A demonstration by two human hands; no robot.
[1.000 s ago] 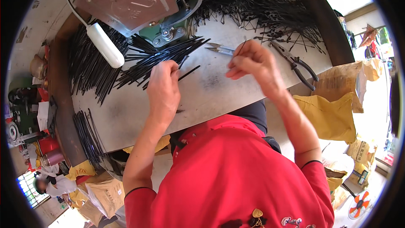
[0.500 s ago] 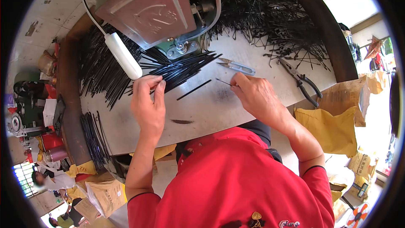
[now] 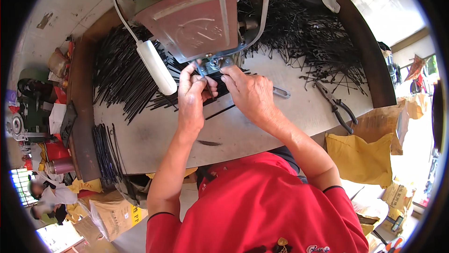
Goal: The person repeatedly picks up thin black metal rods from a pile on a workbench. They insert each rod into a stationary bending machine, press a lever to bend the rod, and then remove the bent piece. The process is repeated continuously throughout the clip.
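Both hands are raised to the working end of a green and reddish-brown machine (image 3: 189,24). My left hand (image 3: 192,95) is closed, with a thin black rod (image 3: 209,91) between its fingers, just below the machine's metal fittings (image 3: 215,64). Close beside it on the right, my right hand (image 3: 250,93) pinches at the same fittings; what its fingertips hold is hidden. A big heap of black rods (image 3: 124,73) lies to the left and runs behind my hands. One loose rod (image 3: 220,112) rests on the metal tabletop (image 3: 154,143) below them.
A white lamp (image 3: 156,68) hangs left of the machine. Thread snips (image 3: 281,92) show partly behind my right hand, and pliers (image 3: 337,108) lie farther right. Tangled black looped pieces (image 3: 308,33) cover the back right. A raised wooden edge (image 3: 369,56) borders the table.
Both hands have moved up to the machine and closer together. My left hand now has a rod between its fingers. The thin dark piece in my right fingers is no longer visible. The view has shifted.
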